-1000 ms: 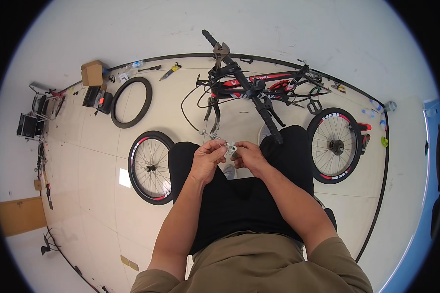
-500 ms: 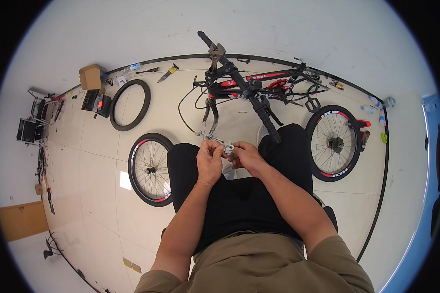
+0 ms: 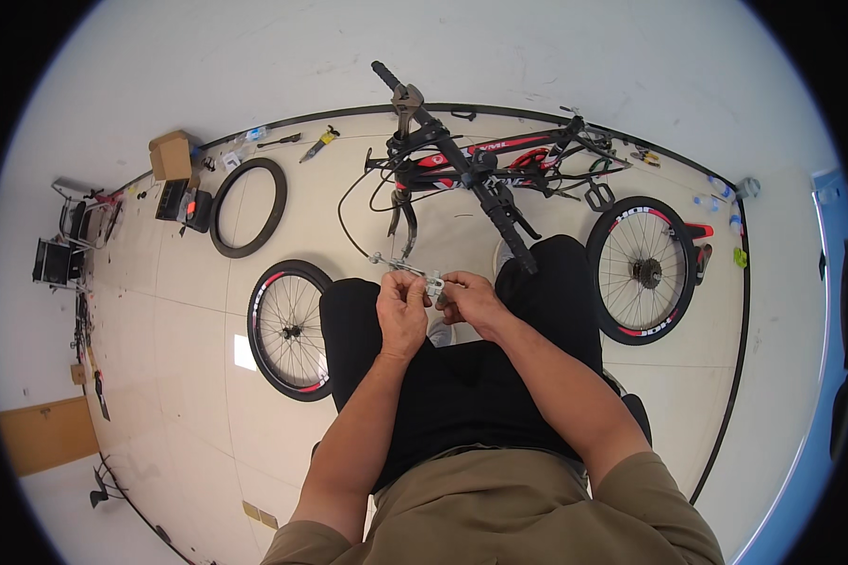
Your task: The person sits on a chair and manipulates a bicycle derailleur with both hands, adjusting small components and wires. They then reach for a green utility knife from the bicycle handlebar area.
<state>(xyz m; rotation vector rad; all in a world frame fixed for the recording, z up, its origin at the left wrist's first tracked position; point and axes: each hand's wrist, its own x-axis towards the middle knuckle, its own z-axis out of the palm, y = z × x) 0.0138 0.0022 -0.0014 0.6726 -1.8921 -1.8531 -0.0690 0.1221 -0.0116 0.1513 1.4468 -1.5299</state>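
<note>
Over my lap, my left hand (image 3: 403, 314) pinches a small silver metal brake part (image 3: 434, 285) between thumb and fingers. From the other side my right hand (image 3: 472, 303) grips the same part, its fingertips curled and partly hidden. Silver linkage stretches past the left fingers toward a thin black cable (image 3: 347, 226) that curves up to the handlebar (image 3: 457, 155). Just beyond my hands is the bicycle's fork (image 3: 411, 224), joined to the black and red frame (image 3: 499, 151). An adjustable wrench (image 3: 406, 100) rests by the handlebar.
A spoked wheel (image 3: 261, 356) lies left of my knees, and another with a sprocket cluster (image 3: 597, 311) lies on the right. Farther left are a loose tire (image 3: 220, 224) and an open cardboard box (image 3: 170, 156). Pliers (image 3: 646, 156) and bottles (image 3: 707, 202) lie along the wall.
The view has shifted slightly. The silver linkage shows more beyond my left fingers, while both hands keep hold of the brake part in nearly the same place.
</note>
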